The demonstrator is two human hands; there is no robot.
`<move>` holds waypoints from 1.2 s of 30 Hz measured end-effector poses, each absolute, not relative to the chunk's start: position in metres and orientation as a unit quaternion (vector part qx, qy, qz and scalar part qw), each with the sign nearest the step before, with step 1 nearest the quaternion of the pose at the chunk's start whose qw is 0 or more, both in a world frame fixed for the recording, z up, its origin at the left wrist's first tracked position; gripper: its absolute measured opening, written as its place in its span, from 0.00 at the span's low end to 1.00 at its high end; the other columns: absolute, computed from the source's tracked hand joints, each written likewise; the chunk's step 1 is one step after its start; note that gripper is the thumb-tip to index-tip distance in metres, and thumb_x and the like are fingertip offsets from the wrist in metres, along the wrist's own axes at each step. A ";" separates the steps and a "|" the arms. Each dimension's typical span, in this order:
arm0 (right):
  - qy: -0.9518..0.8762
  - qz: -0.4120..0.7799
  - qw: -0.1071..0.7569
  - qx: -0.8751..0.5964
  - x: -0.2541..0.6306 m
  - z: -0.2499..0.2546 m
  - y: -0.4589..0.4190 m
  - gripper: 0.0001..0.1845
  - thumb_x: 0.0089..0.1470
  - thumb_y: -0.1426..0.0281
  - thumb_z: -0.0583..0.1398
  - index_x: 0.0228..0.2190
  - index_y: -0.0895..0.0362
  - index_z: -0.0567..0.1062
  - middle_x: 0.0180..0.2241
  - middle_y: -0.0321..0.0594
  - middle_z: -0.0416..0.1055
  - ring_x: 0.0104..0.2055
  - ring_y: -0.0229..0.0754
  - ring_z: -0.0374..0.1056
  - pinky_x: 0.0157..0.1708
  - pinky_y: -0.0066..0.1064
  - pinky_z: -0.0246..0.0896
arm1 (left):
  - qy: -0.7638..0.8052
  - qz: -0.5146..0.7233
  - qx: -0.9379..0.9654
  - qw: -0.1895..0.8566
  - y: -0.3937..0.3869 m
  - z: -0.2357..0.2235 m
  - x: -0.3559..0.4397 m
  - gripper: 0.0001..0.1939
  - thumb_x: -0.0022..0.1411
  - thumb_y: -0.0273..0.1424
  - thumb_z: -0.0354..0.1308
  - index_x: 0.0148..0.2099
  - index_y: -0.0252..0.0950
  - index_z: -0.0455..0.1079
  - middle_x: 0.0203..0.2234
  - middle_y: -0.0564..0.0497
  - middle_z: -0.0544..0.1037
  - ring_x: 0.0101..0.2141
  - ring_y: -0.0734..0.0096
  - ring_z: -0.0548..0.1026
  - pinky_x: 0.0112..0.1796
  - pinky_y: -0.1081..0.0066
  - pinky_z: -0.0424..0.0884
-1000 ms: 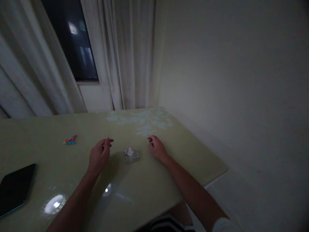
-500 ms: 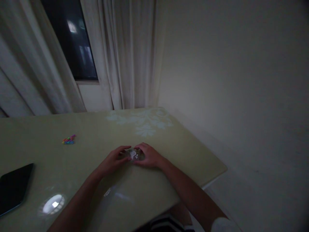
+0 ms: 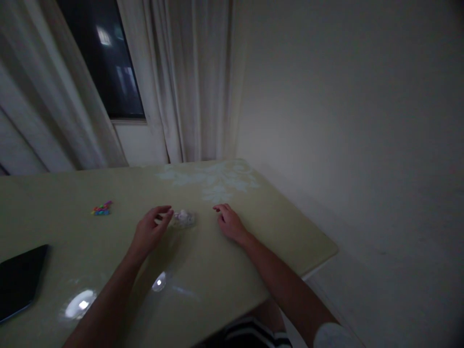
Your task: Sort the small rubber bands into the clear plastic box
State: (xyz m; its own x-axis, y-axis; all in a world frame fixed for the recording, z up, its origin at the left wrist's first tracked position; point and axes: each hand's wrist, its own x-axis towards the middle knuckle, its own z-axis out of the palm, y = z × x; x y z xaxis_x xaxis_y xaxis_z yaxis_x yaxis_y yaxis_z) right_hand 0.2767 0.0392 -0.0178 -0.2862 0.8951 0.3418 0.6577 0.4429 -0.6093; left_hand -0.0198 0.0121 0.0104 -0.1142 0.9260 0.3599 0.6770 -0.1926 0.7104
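Our left hand [image 3: 148, 231] has its fingers slightly parted, gripping nothing; 1 clear packet [image 3: 184, 219] lies on the surface [image 3: 217, 270] just right of their tips. Our right hand [image 3: 232, 227], fingers loosely curled and without a hold, is apart from the packet.

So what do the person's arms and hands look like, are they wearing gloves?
No gloves: the left hand and right hand are both bare, with fingers and a thumb. The forearms are bare too, and no watch or bracelet shows. A pale, plain sleeve shows on the right arm; no left sleeve is in view.
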 end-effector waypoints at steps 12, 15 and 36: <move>-0.866 0.175 0.248 -0.397 0.264 -0.013 0.023 0.41 0.57 0.54 0.70 0.66 0.54 0.67 0.63 0.52 0.70 0.64 0.55 0.65 0.66 0.49 0.55 | 0.465 0.345 0.742 0.337 0.012 -0.014 0.000 0.35 0.58 0.51 0.67 0.63 0.39 0.73 0.62 0.37 0.76 0.59 0.45 0.77 0.60 0.47 0.72; -0.874 0.194 0.257 -0.363 0.265 -0.012 0.022 0.43 0.53 0.52 0.72 0.64 0.54 0.69 0.61 0.52 0.72 0.62 0.55 0.67 0.65 0.47 0.57 | 0.398 0.344 0.726 0.443 0.004 -0.013 0.003 0.38 0.58 0.43 0.69 0.69 0.42 0.66 0.66 0.38 0.72 0.60 0.48 0.76 0.59 0.49 0.74; -0.796 0.185 0.321 -0.478 0.268 -0.019 0.035 0.28 0.56 0.84 0.57 0.56 0.58 0.74 0.53 0.48 0.75 0.55 0.45 0.71 0.59 0.38 0.64 | 0.600 0.395 0.670 0.186 0.013 0.002 -0.016 0.31 0.65 0.55 0.51 0.53 0.37 0.78 0.46 0.42 0.84 0.37 0.56 0.82 0.38 0.61 0.79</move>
